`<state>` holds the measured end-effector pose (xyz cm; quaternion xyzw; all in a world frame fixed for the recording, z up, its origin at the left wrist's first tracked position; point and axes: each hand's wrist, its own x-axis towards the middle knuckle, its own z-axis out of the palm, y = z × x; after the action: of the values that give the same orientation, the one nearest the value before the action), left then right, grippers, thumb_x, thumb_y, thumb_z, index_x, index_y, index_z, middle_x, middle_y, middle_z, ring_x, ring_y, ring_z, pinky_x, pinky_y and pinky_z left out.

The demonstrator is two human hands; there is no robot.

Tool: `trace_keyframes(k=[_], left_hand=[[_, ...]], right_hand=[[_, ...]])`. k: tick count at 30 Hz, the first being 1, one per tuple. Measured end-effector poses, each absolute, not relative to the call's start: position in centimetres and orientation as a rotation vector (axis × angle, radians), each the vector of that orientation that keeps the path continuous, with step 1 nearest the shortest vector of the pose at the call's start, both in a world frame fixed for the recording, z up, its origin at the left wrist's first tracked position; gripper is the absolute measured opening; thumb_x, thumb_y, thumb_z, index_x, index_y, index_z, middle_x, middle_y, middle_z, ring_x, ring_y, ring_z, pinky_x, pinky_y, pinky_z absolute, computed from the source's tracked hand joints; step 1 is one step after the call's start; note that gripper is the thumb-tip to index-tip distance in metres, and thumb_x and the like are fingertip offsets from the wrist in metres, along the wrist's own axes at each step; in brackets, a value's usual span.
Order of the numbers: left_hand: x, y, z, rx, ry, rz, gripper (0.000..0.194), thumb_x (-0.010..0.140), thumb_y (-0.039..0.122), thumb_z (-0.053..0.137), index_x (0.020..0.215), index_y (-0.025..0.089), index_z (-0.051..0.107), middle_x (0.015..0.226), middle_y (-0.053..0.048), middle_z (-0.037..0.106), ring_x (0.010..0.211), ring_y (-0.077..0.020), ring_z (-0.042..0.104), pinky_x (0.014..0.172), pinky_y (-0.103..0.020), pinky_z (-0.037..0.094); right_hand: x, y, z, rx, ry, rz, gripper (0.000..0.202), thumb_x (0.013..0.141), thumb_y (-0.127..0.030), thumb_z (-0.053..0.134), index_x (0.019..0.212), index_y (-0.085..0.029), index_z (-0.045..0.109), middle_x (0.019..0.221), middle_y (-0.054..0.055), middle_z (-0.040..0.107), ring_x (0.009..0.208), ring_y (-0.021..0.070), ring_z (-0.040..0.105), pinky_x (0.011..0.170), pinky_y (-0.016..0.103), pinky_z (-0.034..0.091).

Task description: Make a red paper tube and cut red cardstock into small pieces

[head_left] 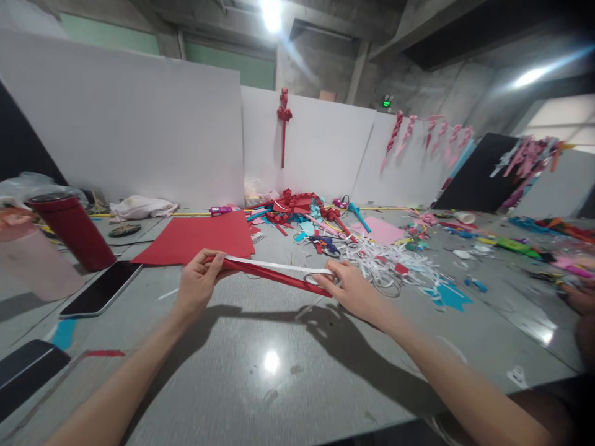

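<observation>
Paper it is, by the look of it: a long, folded red strip [274, 277] held up over the shiny grey tabletop [223, 378]. The left hand [199, 285] has its left end pinched between thumb and fingers, the grip narrow and firm. Across it goes, long axis running left to right between the two hands, dipping a little towards the right. And there's the narrow white strip [269, 265], coming out of that same left pinch, just above the red, the two spreading apart as they go right. The right hand [351, 291] closes its fingertips on the white, a pale loop curling around there; the red's right end sits by that thumb, though whether it's gripped too, I can't tell. Just beyond the left hand lies the flat red sheet [199, 238]; off past the right, a tangle of white paper scraps [372, 255].
</observation>
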<state>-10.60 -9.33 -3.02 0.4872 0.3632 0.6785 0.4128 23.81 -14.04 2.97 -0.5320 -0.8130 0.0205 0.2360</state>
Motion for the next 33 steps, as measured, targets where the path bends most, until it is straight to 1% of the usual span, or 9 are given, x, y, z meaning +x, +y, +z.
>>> trace_keyframes(k=[2, 5, 9, 13, 16, 19, 24, 30, 33], left_hand=[[-10.8, -9.3, -3.0, 1.238, 0.9, 1.707, 0.036, 0.085, 0.05, 0.08, 0.097, 0.018, 0.065, 0.081, -0.002, 0.075, 0.081, -0.0213, 0.078, 0.095, -0.05, 0.065], [-11.0, -9.3, -2.9, 1.251, 0.908, 1.729, 0.035, 0.086, 0.049, 0.079, 0.096, 0.018, 0.065, 0.081, 0.0, 0.074, 0.082, -0.0201, 0.078, 0.096, -0.05, 0.065], [-11.2, -9.3, -2.7, 1.254, 0.907, 1.741, 0.036, 0.085, 0.05, 0.08, 0.094, 0.018, 0.065, 0.082, 0.0, 0.073, 0.083, -0.0201, 0.078, 0.095, -0.049, 0.065], [-11.4, -9.3, -2.8, 1.258, 0.882, 1.74, 0.035, 0.085, 0.049, 0.081, 0.094, 0.019, 0.065, 0.083, -0.001, 0.074, 0.081, -0.0197, 0.078, 0.093, -0.048, 0.066], [-11.5, -9.2, -2.7, 1.257, 0.879, 1.779, 0.035, 0.085, 0.049, 0.08, 0.093, 0.019, 0.065, 0.081, 0.0, 0.074, 0.08, -0.0192, 0.077, 0.089, -0.046, 0.067], [-11.6, -9.4, -2.2, 1.248, 0.893, 1.825, 0.034, 0.084, 0.05, 0.081, 0.093, 0.021, 0.065, 0.079, 0.0, 0.073, 0.08, -0.019, 0.076, 0.088, -0.042, 0.067], [-11.3, -10.0, -1.3, 1.229, 0.875, 1.861, 0.034, 0.08, 0.049, 0.084, 0.091, 0.023, 0.066, 0.078, 0.002, 0.074, 0.075, -0.0177, 0.075, 0.083, -0.036, 0.068], [-11.3, -10.2, -1.3, 1.233, 0.867, 1.873, 0.03, 0.083, 0.048, 0.082, 0.092, 0.024, 0.066, 0.079, 0.002, 0.074, 0.078, -0.0189, 0.076, 0.084, -0.036, 0.067], [-11.5, -10.2, -1.2, 1.251, 0.862, 1.881, 0.028, 0.085, 0.048, 0.08, 0.093, 0.025, 0.065, 0.082, 0.001, 0.075, 0.082, -0.0207, 0.077, 0.087, -0.039, 0.067]], right_hand=[[24.1, -14.1, 2.7, -1.413, -2.257, -0.094, 0.038, 0.107, -0.052, 0.047, 0.082, -0.024, 0.055, 0.076, 0.002, 0.065, 0.086, 0.023, 0.064, 0.088, 0.038, 0.045], [24.5, -14.4, 2.4, -1.364, -2.224, -0.31, 0.039, 0.109, -0.044, 0.043, 0.082, -0.022, 0.06, 0.079, 0.004, 0.07, 0.087, 0.0221, 0.067, 0.11, 0.047, 0.034], [25.0, -14.6, 2.2, -1.35, -2.159, -0.266, 0.04, 0.107, -0.045, 0.048, 0.078, -0.023, 0.064, 0.081, 0.003, 0.074, 0.083, 0.0207, 0.069, 0.116, 0.049, 0.026], [25.4, -14.6, 2.0, -1.323, -2.052, -0.106, 0.036, 0.104, -0.046, 0.054, 0.078, -0.024, 0.067, 0.081, 0.002, 0.076, 0.076, 0.0199, 0.066, 0.113, 0.047, 0.029], [25.8, -14.6, 1.8, -1.328, -1.997, -0.033, 0.039, 0.103, -0.049, 0.054, 0.075, -0.023, 0.065, 0.076, 0.002, 0.073, 0.072, 0.0201, 0.063, 0.107, 0.045, 0.034], [26.2, -14.6, 1.5, -1.359, -1.984, 0.018, 0.042, 0.102, -0.052, 0.055, 0.072, -0.023, 0.064, 0.074, 0.003, 0.071, 0.08, 0.0237, 0.062, 0.098, 0.043, 0.04], [26.8, -14.2, 0.6, -1.368, -1.879, 0.065, 0.038, 0.101, -0.051, 0.057, 0.078, -0.023, 0.07, 0.082, 0.005, 0.074, 0.089, 0.0261, 0.062, 0.087, 0.039, 0.044], [26.6, -14.2, -0.1, -1.315, -1.752, 0.162, 0.037, 0.099, -0.05, 0.059, 0.079, -0.022, 0.07, 0.082, 0.006, 0.074, 0.079, 0.0234, 0.064, 0.074, 0.034, 0.045], [26.4, -14.5, -0.4, -1.296, -1.752, 0.154, 0.036, 0.099, -0.05, 0.059, 0.079, -0.022, 0.07, 0.08, 0.005, 0.073, 0.077, 0.0228, 0.064, 0.075, 0.034, 0.045]])
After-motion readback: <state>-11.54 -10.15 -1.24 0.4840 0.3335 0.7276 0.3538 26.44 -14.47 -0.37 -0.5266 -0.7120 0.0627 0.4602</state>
